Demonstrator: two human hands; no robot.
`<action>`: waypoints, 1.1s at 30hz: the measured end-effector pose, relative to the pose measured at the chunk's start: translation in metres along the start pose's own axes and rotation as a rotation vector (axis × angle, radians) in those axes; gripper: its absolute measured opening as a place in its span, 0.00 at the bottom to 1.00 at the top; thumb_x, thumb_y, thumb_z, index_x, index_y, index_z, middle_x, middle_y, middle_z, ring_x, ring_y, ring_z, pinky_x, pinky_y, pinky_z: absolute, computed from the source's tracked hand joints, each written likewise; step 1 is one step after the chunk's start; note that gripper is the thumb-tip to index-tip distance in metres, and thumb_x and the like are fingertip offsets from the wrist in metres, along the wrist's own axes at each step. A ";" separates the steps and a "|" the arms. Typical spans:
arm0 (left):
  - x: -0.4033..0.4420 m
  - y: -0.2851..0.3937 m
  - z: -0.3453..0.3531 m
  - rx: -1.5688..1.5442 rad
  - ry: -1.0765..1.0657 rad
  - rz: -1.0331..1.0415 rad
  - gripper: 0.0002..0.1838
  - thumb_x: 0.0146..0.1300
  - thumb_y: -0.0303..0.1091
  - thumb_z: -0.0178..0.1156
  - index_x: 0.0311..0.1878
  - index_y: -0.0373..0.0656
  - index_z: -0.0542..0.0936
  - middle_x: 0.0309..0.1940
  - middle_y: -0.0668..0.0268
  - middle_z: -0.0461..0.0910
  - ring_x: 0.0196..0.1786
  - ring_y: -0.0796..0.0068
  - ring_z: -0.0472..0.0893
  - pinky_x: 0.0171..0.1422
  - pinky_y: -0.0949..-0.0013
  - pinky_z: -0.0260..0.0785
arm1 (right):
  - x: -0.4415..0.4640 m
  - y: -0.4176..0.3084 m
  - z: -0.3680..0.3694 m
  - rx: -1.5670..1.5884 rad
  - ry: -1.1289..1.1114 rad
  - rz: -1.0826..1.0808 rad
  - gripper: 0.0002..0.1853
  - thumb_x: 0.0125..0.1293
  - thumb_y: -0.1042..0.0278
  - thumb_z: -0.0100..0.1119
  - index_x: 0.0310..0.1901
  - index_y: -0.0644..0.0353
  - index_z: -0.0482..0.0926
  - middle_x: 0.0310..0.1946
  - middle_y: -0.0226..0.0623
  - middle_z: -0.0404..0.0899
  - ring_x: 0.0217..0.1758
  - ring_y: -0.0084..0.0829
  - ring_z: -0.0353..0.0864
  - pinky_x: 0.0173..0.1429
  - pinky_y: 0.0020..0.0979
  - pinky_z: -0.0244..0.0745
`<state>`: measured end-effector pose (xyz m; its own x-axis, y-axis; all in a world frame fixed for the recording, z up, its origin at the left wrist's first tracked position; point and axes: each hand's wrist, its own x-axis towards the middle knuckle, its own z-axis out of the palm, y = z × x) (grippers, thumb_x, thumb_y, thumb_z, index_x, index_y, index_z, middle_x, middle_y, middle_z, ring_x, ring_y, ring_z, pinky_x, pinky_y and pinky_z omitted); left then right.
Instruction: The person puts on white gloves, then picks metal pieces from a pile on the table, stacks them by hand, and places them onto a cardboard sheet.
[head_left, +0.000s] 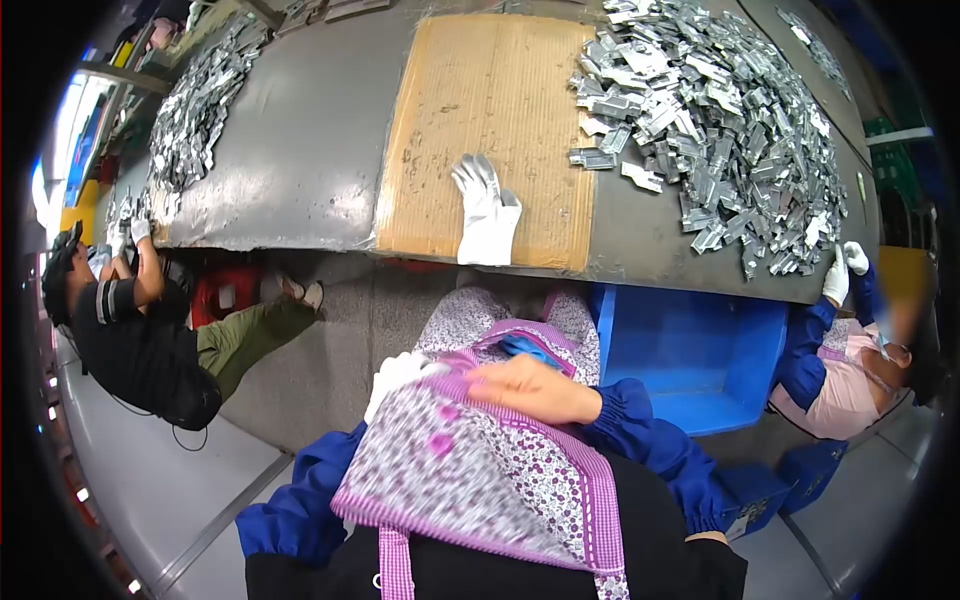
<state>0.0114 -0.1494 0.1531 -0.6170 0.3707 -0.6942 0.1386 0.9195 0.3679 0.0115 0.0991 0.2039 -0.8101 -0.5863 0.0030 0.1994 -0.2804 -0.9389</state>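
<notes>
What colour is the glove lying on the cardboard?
The glove is white with greyish fingertips, best seen in the head view.

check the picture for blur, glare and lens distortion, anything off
Head view: fisheye bending curves the table and leaves black corners; head view: glare whitens patches of the dark tabletop, left of the cardboard; head view: blur smears the right hand and part of the apron.

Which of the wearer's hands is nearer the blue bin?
Right. The bare right hand is at the floral apron, left of the blue bin; the gloved left hand is farther left, also at the apron.
</notes>
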 end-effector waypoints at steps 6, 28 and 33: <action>-0.044 0.007 -0.115 -0.112 -0.188 0.291 0.26 0.55 0.44 0.62 0.57 0.45 0.75 0.47 0.55 0.78 0.50 0.55 0.78 0.55 0.60 0.70 | -0.004 -0.012 -0.020 0.170 -0.022 0.155 0.20 0.73 0.57 0.46 0.50 0.68 0.77 0.41 0.37 0.81 0.46 0.24 0.78 0.55 0.27 0.72; 0.161 0.101 -0.136 -0.128 0.591 1.089 0.07 0.49 0.22 0.62 0.32 0.43 0.78 0.27 0.59 0.77 0.32 0.57 0.78 0.38 0.63 0.71 | 0.088 0.069 -0.062 0.233 1.008 0.039 0.22 0.67 0.77 0.43 0.63 0.68 0.65 0.57 0.43 0.73 0.63 0.37 0.70 0.67 0.34 0.63; 0.165 0.126 -0.129 -0.304 0.409 1.163 0.06 0.54 0.23 0.62 0.34 0.41 0.77 0.36 0.54 0.78 0.41 0.53 0.79 0.45 0.61 0.72 | 0.076 0.022 -0.062 -0.556 1.282 0.089 0.14 0.65 0.72 0.51 0.51 0.66 0.76 0.43 0.49 0.82 0.47 0.42 0.82 0.51 0.35 0.75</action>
<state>-0.1729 0.0105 0.1649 -0.4521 0.8189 0.3536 0.6082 -0.0070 0.7938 -0.0801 0.0952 0.1619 -0.8001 0.5928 -0.0917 0.2785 0.2316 -0.9321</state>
